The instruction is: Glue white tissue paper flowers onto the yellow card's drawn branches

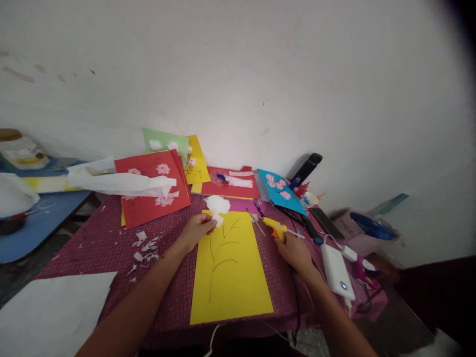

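A yellow sheet of paper with a drawn branch lies in front of me on the checked cloth. My left hand pinches a small white paper piece over the sheet's upper left corner. Just beyond it sits a white paper flower. To the right of the sheet, my right hand is closed around a yellow hot glue gun, its nozzle pointing left toward the sheet's upper right edge. Close to that nozzle lie scissors.
Red cards with pink flowers stand back left, and a blue flower card back right. White scraps litter the cloth on the left. A white power bank with cables lies at right, near a box.
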A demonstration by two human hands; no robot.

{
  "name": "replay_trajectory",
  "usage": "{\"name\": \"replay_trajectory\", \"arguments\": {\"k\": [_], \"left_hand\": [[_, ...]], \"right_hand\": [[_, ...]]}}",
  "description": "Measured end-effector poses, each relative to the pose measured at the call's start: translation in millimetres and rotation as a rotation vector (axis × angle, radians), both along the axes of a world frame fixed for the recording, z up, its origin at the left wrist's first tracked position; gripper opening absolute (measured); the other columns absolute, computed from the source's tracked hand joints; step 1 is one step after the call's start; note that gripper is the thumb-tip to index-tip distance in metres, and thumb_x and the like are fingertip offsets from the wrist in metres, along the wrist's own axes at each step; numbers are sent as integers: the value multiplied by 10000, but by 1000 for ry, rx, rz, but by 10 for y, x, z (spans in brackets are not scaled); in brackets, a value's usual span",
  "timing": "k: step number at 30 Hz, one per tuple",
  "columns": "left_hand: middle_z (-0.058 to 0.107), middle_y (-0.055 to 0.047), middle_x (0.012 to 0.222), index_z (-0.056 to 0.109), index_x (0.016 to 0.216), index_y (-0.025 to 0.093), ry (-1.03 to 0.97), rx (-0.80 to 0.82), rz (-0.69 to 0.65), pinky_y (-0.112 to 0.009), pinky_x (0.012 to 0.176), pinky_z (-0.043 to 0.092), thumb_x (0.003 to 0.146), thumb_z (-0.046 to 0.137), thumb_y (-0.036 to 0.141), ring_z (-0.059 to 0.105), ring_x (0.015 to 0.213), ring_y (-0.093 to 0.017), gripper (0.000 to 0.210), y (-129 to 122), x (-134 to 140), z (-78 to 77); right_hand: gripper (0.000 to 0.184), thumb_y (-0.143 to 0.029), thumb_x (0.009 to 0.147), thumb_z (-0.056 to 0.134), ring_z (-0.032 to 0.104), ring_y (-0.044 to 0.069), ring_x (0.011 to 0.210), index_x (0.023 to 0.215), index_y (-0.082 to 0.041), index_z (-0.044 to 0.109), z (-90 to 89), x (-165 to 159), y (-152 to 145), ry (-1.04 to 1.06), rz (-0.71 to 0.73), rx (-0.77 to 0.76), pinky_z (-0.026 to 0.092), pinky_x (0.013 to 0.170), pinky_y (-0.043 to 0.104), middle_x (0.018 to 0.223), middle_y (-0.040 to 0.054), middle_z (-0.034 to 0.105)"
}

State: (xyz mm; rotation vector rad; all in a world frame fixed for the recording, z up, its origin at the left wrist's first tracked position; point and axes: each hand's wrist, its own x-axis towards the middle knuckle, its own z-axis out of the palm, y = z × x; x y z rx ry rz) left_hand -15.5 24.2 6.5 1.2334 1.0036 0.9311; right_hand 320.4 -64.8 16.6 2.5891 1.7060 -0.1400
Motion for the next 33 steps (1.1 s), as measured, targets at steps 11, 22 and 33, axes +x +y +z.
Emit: {"name": "replay_trajectory", "arguments": {"k": [11,22,33], "left_hand": [[541,34,605,546,695,153,-8,3,-14,-234,574,344,739,672,416,459,559,-95,295,2,3,2],[537,37,601,544,692,158,1,0,-12,-232,573,338,744,671,411,459,555,-95,287,9,1,-11],[567,28,613,568,709,157,23,2,1,-235,581,355,730,671,418,477,563,-103,282,8,-5,-1]], "right_hand": [[497,-541,912,432,689,302,928,1073,-122,643,12,71,50,-7,-7,-16,450,743,343,1001,194,715],[525,-588,878,463,692,288,895,1063,-137,658,163,7,78,-19,19,-54,448,712,324,1022,173,719],[374,-360,965,396,708,280,825,976,-140,697,208,-604,249,-81,187,22,477,684,330,905,170,731]]}}
